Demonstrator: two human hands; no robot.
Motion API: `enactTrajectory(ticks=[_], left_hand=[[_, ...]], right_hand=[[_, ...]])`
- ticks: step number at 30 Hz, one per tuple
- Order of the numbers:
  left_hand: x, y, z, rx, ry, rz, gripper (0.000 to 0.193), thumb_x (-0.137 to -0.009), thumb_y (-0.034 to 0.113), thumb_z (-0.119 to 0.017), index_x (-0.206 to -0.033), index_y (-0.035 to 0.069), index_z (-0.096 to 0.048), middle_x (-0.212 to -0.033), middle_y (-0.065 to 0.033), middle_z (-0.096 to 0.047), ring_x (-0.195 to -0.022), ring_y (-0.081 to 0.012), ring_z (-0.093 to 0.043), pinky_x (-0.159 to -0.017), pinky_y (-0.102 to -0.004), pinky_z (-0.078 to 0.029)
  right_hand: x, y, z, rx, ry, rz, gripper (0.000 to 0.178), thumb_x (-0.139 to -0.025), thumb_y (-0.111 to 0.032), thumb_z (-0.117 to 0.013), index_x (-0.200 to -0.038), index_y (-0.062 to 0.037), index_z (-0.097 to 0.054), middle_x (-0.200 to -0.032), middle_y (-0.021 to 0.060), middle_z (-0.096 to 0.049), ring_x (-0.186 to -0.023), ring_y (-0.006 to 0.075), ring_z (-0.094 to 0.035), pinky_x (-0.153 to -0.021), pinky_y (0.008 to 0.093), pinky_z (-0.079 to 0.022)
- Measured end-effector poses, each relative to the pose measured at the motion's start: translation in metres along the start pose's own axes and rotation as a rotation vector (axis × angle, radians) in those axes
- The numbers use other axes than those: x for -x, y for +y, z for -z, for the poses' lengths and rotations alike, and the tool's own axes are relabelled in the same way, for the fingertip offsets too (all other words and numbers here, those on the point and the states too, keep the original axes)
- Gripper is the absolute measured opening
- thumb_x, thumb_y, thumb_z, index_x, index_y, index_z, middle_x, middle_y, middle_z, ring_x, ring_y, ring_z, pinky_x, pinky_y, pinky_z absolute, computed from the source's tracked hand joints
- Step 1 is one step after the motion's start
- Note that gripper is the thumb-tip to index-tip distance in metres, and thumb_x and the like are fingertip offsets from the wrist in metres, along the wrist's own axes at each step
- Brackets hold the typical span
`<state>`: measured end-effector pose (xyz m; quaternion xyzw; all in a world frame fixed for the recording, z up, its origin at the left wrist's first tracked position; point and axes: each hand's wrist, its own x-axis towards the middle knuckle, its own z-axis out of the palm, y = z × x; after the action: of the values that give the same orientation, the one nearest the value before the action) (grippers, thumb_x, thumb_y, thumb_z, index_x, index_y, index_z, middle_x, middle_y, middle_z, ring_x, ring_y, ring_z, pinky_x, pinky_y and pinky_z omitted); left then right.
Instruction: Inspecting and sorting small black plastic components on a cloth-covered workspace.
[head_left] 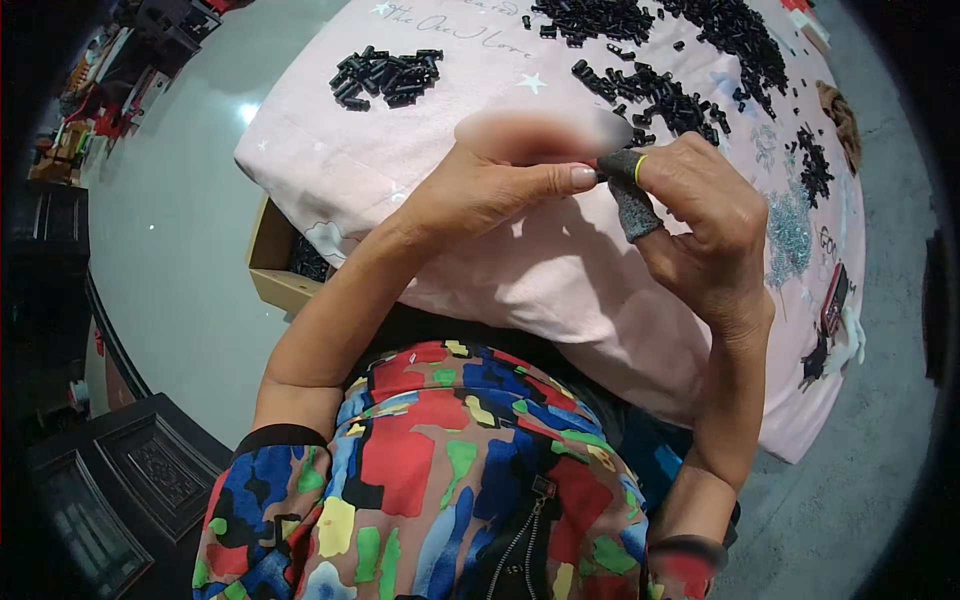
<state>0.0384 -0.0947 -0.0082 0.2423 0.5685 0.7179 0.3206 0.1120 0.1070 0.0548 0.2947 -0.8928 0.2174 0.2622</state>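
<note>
Over the pink cloth (540, 290), my two hands meet with their fingertips together. My left hand (480, 195) pinches at a small black piece (601, 176), its thumb laid along the near side; a blur covers its other fingers. Grey finger sleeves, one with a yellow edge, cover the thumb and forefinger of my right hand (705, 215), which closes on the same spot from the right. Most of the piece is hidden by fingertips, and a bit of red shows beside it. Just beyond my hands lies a heap of short black cylinders (660, 98).
A smaller pile of black cylinders (388, 78) sits at the far left of the cloth, with larger heaps (735, 45) at the back right. Below the left edge stands a cardboard box (283, 289) holding black pieces. A phone-like object (833, 300) lies at the right edge.
</note>
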Motion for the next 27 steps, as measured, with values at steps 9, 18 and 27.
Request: enactTrajectory(ticks=[9, 18, 27], left_hand=[[0.003, 0.003, 0.002, 0.263, -0.076, 0.057, 0.025, -0.095, 0.018, -0.071, -0.116, 0.004, -0.068, -0.093, 0.0031, -0.067, -0.074, -0.0005, -0.055, -0.062, -0.0144, -0.044], [0.004, 0.005, 0.019, 0.225, -0.049, -0.074, 0.026, -0.096, 0.017, -0.069, -0.118, 0.003, -0.068, -0.093, 0.0033, -0.065, -0.080, -0.0011, -0.056, -0.070, -0.0145, -0.046], [0.005, 0.003, 0.017, 0.189, -0.026, -0.011, 0.024, -0.094, 0.017, -0.071, -0.115, 0.005, -0.069, -0.091, 0.0056, -0.064, -0.076, 0.0009, -0.054, -0.064, -0.0138, -0.042]], right_hand=[[-0.003, 0.001, -0.001, -0.016, 0.058, 0.028, 0.034, -0.068, 0.010, -0.070, -0.100, -0.0014, -0.074, -0.089, 0.0119, -0.072, -0.072, 0.0239, -0.064, -0.062, 0.0305, -0.051], [0.012, 0.021, -0.009, -0.136, 0.009, -0.584, 0.014, -0.078, -0.002, -0.067, -0.090, 0.0009, -0.073, -0.071, 0.0091, -0.067, -0.058, 0.0134, -0.057, -0.054, 0.0288, -0.045], [0.011, 0.023, -0.028, 0.022, -0.155, -0.445, 0.014, -0.077, -0.012, -0.069, -0.088, -0.0033, -0.071, -0.079, 0.0145, -0.067, -0.076, 0.0328, -0.065, -0.068, 0.0416, -0.051]])
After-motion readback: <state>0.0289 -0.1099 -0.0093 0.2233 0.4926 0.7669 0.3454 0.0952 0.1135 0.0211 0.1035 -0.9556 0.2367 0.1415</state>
